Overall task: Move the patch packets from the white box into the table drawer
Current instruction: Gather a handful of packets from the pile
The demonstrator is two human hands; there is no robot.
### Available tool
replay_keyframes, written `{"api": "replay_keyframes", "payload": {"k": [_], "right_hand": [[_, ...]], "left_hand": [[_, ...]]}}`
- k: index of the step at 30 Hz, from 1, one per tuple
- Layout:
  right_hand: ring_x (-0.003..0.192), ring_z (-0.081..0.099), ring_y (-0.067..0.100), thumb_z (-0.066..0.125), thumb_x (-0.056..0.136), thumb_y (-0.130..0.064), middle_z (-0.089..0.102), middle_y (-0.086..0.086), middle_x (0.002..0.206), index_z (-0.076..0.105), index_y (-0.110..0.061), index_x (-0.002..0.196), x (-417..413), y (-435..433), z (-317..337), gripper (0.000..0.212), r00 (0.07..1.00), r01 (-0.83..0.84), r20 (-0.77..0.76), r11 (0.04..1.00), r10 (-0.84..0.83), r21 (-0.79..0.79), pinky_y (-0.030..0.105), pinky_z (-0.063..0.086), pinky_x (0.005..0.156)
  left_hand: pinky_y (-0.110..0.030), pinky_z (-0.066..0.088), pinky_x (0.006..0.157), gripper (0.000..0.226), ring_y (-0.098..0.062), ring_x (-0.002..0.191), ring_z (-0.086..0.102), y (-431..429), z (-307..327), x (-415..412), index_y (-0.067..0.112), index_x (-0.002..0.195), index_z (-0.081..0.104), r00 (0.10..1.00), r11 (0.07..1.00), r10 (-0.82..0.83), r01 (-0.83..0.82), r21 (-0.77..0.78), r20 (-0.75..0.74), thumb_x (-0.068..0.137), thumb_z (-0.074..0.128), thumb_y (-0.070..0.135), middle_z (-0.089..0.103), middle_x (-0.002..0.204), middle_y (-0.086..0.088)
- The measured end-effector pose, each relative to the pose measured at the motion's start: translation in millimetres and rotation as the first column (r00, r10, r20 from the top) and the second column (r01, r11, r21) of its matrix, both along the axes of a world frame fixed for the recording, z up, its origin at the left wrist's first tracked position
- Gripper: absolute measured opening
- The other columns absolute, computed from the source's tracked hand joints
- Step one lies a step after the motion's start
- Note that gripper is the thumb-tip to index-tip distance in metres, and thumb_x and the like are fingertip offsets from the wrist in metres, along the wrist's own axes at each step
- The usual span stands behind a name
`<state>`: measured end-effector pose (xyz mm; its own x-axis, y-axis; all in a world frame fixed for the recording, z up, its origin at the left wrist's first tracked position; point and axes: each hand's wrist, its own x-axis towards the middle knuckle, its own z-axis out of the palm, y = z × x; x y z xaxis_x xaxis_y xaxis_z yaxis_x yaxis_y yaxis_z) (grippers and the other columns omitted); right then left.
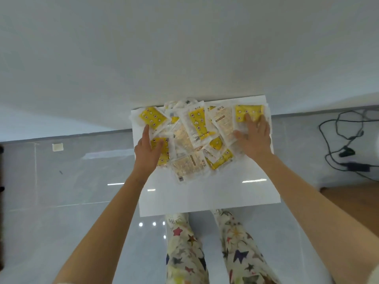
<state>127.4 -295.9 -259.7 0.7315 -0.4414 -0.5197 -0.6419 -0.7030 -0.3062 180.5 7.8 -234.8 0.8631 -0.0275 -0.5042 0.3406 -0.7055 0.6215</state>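
The white table drawer (205, 193) is pulled out from under the white table top (184, 58). A loose pile of patch packets (196, 128), clear wrappers with yellow or beige patches, lies in its back half. My left hand (147, 150) rests flat on the pile's left side, with the thumb on a yellow packet (164, 154). My right hand (254, 138) lies flat on the right side, with its fingertips on another yellow packet (249, 112). Both hands have their fingers apart and grip nothing. The white box is out of view.
Glossy grey floor tiles (71, 181) spread below the drawer. Black cables and a power adapter (356, 167) lie on the floor at right, beside a wooden surface (348, 195). My legs in star-patterned trousers (184, 253) stand under the drawer's front edge. A small white object (57, 147) lies at left.
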Motion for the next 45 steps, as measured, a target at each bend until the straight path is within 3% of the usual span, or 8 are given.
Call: {"api": "replay_keyframes", "payload": {"k": [4,7,11,20,30,37,41,45], "right_hand": [[0.148,0.001,0.028,0.044,0.095,-0.051,0.007,0.006,0.16,0.03,-0.035,0.148,-3.4,16.1,-5.7,0.057,0.994,0.0,0.105,0.994,-0.012,0.113,0.049,0.017,0.115],[0.133,0.036,0.029,0.042,0.091,-0.053,0.046,0.006,0.14,0.064,-0.024,0.118,-2.4,19.3,-5.0,0.046,0.947,0.109,0.259,0.948,-0.19,0.299,0.051,0.029,0.112],[0.111,0.048,0.028,0.065,0.084,-0.035,0.053,0.004,0.117,0.063,-0.017,0.101,-5.2,20.0,-4.4,0.024,0.949,0.116,0.266,0.972,-0.17,0.206,0.042,0.043,0.095],[0.145,0.012,0.031,0.079,0.069,-0.051,0.014,0.01,0.158,0.012,-0.025,0.152,-3.9,23.1,-9.3,0.11,0.989,0.035,0.14,0.992,-0.052,0.12,0.052,0.019,0.115],[0.124,0.037,0.027,0.083,0.067,-0.02,0.036,0.01,0.133,0.042,-0.012,0.13,-7.5,64.0,4.3,0.075,0.949,-0.021,0.306,0.954,-0.074,0.298,0.046,0.037,0.106],[0.114,0.055,0.016,0.084,0.069,-0.011,0.053,0.0,0.127,0.03,-0.018,0.139,-12.6,75.1,12.8,0.089,0.895,0.299,0.14,0.802,-0.424,0.517,0.028,0.052,0.083],[0.091,0.062,0.012,0.078,0.075,-0.008,0.062,-0.001,0.104,0.053,-0.018,0.112,-24.9,81.3,19.5,0.045,0.907,0.29,0.106,0.789,-0.406,0.542,0.009,0.047,0.058],[0.087,0.062,0.006,0.078,0.074,-0.01,0.063,-0.011,0.095,0.057,-0.021,0.109,-44.5,86.8,24.7,0.042,0.862,0.417,0.001,0.711,-0.507,0.565,0.018,0.049,0.067]], "left_hand": [[-0.042,0.021,0.115,0.054,-0.029,0.139,0.031,-3.4,-9.6,12.7,0.02,0.151,0.029,0.998,0.998,0.06,-0.06,0.004,-0.004,0.101,0.045,0.033,0.039,0.149,-0.01],[-0.029,0.027,0.111,0.05,-0.024,0.135,0.037,-8.1,-12.4,12.2,0.013,0.144,0.042,0.993,0.993,0.115,-0.114,-0.025,0.008,0.098,0.052,0.033,0.041,0.144,-0.011],[-0.009,0.031,0.09,0.036,-0.017,0.115,0.05,-9.0,-12.5,5.9,0.004,0.122,0.059,0.98,0.994,0.111,-0.111,-0.013,0.163,0.092,0.063,0.025,0.053,0.124,-0.011],[0.001,0.033,0.063,0.029,-0.008,0.075,0.051,4.5,-7.2,-18.5,0.012,0.077,0.058,0.939,0.956,0.292,-0.288,-0.051,0.183,0.096,0.056,0.033,0.055,0.08,0.001],[-0.021,0.039,0.065,0.017,-0.017,0.075,0.051,23.3,-25.0,-64.8,0.009,0.086,0.05,0.964,0.967,0.25,-0.254,0.036,0.089,0.086,0.065,0.003,0.053,0.084,-0.006],[-0.017,0.043,0.064,0.074,-0.012,0.077,0.06,25.3,-17.1,-91.2,0.016,0.145,0.017,0.918,0.921,0.384,-0.388,-0.025,-0.093,0.089,0.064,0.004,0.057,0.085,-0.009],[-0.016,0.043,0.064,0.076,-0.011,0.078,0.061,26.2,-15.9,-103.1,0.014,0.145,0.016,0.898,0.909,0.403,-0.415,-0.034,-0.179,0.088,0.064,0.003,0.06,0.089,-0.01],[-0.02,0.046,0.067,0.04,-0.014,0.083,0.062,20.0,-8.6,-106.9,0.013,0.119,0.046,0.881,0.897,0.407,-0.435,-0.074,-0.242,0.086,0.063,-0.001,0.061,0.088,0.003]]}}
